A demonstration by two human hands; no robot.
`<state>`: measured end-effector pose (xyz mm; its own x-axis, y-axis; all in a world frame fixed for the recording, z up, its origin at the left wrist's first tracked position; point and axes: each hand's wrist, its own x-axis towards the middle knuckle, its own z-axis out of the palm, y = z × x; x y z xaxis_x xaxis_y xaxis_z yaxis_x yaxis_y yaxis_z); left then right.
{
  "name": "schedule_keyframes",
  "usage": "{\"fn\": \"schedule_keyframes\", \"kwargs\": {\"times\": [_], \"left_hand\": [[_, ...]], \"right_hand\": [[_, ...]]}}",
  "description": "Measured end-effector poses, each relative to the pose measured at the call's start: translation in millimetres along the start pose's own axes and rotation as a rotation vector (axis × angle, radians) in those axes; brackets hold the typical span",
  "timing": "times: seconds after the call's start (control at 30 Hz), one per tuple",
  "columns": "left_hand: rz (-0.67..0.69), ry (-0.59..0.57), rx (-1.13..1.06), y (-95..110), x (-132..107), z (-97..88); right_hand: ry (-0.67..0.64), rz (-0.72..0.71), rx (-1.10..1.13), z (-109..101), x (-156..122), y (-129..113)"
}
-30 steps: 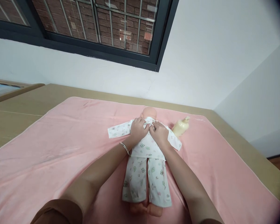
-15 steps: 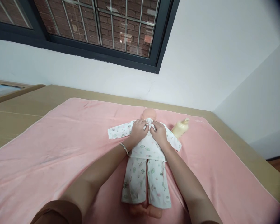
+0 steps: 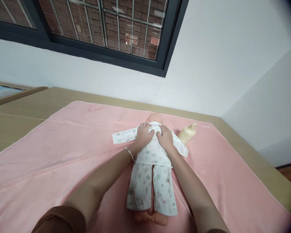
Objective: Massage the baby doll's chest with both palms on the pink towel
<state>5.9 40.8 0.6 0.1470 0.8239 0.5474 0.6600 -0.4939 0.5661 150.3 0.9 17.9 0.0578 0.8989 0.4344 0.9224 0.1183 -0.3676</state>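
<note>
A baby doll [image 3: 152, 152] lies stretched out on a pink blanket [image 3: 63, 145], its head [image 3: 155, 117] toward the wall and its bare feet toward me. It wears a white printed long-sleeved top and matching trousers [image 3: 140, 186]. My left hand [image 3: 144, 134] rests on the upper left of the top, fingers extended and thumb apart. On the upper right, my right hand [image 3: 165, 136] lies in the same way, fingers spread over the cloth. The top's neckline shows between my hands, smooth and close under the head.
A cream-coloured pump bottle [image 3: 188, 132] lies tilted beside the doll's right-hand sleeve. Under the blanket is a wooden surface [image 3: 21, 124] that meets the white wall. A dark-framed window [image 3: 106, 61] is above; a wooden-edged crib-like piece [image 3: 21, 94] stands far left.
My fingers have loosened from the cloth at the doll's neckline and now lie flatter on the top. The gathered white fabric there has smoothed out. The doll and bottle stay in place.
</note>
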Motion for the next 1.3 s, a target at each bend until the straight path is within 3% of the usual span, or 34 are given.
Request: {"fn": "schedule_keyframes", "kwargs": {"times": [0.13,0.33,0.57,0.83,1.03,1.3], "left_hand": [[0.033,-0.034,0.011,-2.9,1.4,1.5],[0.136,0.055,0.015,-0.6,-5.2,-3.3],[0.022,0.054,0.046,4.8,-4.4,-6.3],[0.021,-0.058,0.080,-2.5,2.6,1.5],[0.075,0.020,0.050,1.1,-1.9,-2.8],[0.015,0.035,0.078,9.7,-4.5,-10.0]], "right_hand": [[0.012,-0.038,0.046,4.3,0.5,5.5],[0.132,-0.064,0.141,3.3,-7.0,0.6],[0.137,0.046,0.032,-2.9,-11.8,-12.4],[0.043,-0.020,0.067,6.4,-1.4,3.9],[0.184,-0.011,0.190,4.0,-7.1,-1.4],[0.151,0.084,0.069,-3.2,-9.1,-7.7]]}}
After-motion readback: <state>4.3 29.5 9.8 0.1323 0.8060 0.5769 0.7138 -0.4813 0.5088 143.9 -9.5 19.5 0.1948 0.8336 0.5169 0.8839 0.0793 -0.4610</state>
